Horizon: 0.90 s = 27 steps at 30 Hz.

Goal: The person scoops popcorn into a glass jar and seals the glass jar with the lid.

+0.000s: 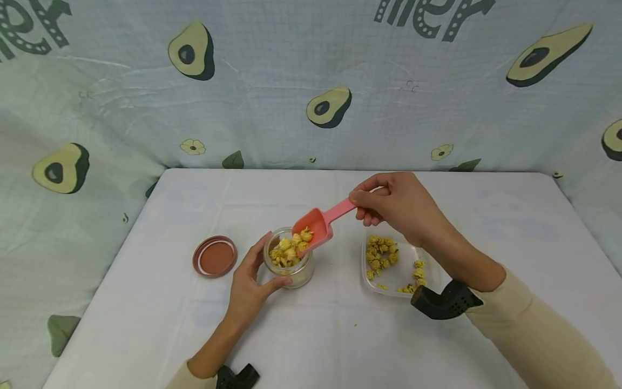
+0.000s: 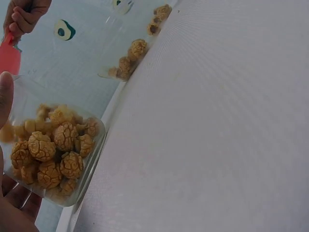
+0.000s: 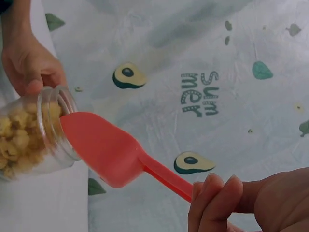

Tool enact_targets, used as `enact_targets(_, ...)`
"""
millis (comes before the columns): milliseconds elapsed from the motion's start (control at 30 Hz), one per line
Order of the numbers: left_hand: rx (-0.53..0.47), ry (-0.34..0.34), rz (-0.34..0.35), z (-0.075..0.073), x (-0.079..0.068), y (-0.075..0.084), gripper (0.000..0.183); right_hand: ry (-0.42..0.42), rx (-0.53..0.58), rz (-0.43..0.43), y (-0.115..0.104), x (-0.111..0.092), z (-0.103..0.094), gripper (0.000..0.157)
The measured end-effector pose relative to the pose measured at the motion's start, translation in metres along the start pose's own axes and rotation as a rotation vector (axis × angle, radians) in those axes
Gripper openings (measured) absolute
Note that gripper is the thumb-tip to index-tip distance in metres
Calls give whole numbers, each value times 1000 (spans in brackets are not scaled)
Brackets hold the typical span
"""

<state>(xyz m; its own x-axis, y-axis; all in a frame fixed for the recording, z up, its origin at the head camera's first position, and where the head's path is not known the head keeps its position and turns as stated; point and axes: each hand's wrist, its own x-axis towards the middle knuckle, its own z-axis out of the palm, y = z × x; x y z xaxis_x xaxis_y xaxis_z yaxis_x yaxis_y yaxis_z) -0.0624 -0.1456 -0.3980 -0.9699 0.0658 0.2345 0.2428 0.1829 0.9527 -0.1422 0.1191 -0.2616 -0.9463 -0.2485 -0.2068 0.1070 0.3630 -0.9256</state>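
A clear glass jar [image 1: 302,276] stands on the table, filled with yellow popcorn-like pieces [image 2: 53,150]. My left hand [image 1: 249,289] grips the jar from its left side, thumb in front and fingers behind. The handle of a coral-pink scoop [image 3: 108,150] is pinched in my right hand [image 1: 400,202]. The scoop is tilted down to the left, its front edge over the jar's mouth. Several pieces [image 1: 306,234] lie at the scoop's lip and run into those in the jar.
A shallow clear plastic container [image 1: 396,294] with more popcorn pieces sits to the right, partly under my right forearm. Left of the jar lies a reddish-brown lid [image 1: 215,257]. An avocado-print curtain [image 1: 272,65] hangs behind the white-covered table [image 1: 155,302].
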Motion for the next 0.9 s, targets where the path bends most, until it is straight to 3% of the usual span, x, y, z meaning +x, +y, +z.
enact_targets(400,-13,8,8,1,0,0,86,93,-379,-293,-21,-20,8,7)
enact_targets(533,-13,8,8,1,0,0,86,117,-392,-316,-17,-21,6,7)
enact_targets(900,-15,4,1,1,-1,2,86,174,-322,-266,2,-22,0,11)
